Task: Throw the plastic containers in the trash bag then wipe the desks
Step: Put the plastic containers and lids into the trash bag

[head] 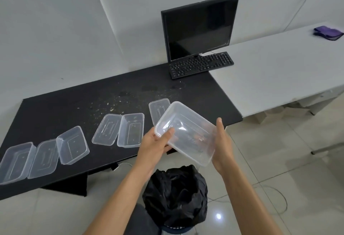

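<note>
Bare left hand (154, 142), bare right hand (222, 146); forearms uncovered to frame edge. Dark grey trouser leg (142, 220) at 6 o'clock.

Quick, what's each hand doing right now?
Left hand: holding the clear container by its corner.
Right hand: holding the same container's other side.

Along the near edge of the black tabletop (74, 104), a row of tubs and lids (131, 130) runs from the left end past the middle, some overlapping, so any reach from the front meets them first. Behind the row an open, crumb-strewn stretch runs back to the wall. The monitor (200, 26) and keyboard (201, 65) block the back right corner. Off the front edge, open air drops straight to the trash bag (176, 195) on the floor. The white tabletop (279, 70) lies broad and open, with a purple cloth (328, 33) at its far end.
</note>
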